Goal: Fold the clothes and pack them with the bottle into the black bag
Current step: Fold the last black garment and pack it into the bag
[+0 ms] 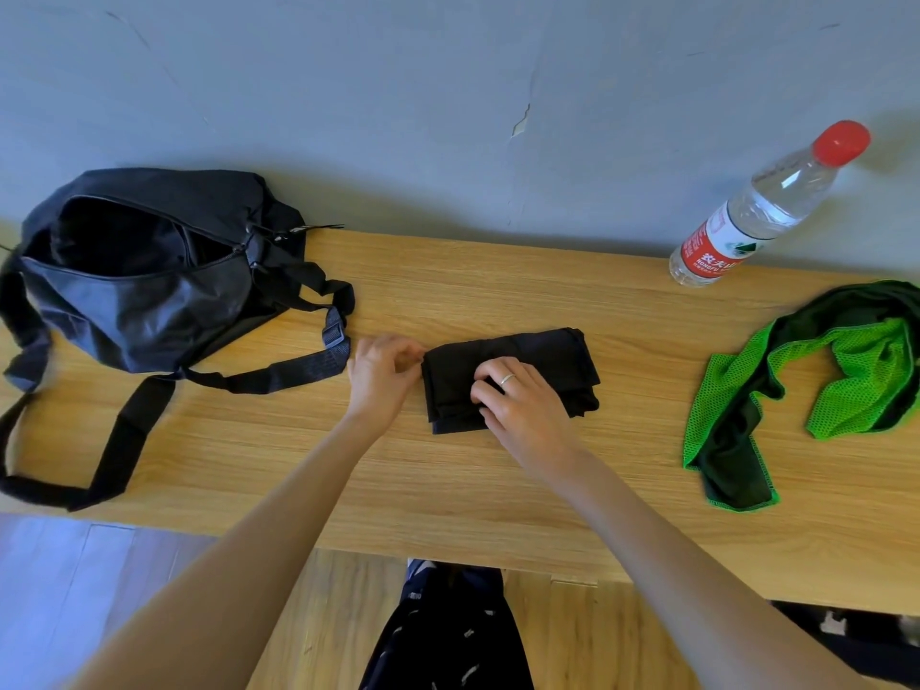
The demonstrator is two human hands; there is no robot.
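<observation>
**Black garment nearly folded, packing not started**

A black garment is lying folded into a compact bundle on the table, well right of the black bag. Its left edge is pinched by the left hand, fingers closed on the cloth. The bundle's top is pressed by the right hand, fingers curled on the fabric; a true clamp cannot be told. The bag is seen unzipped, mouth open, straps spread on the table. A green mesh cloth is left crumpled far right of the bag, unfolded. The bottle is stood beyond the cloth, against the wall. Step judged: finishing the first fold. Next, the bundle probably needs lifting whole and carrying left into the bag's mouth without unfolding.
</observation>
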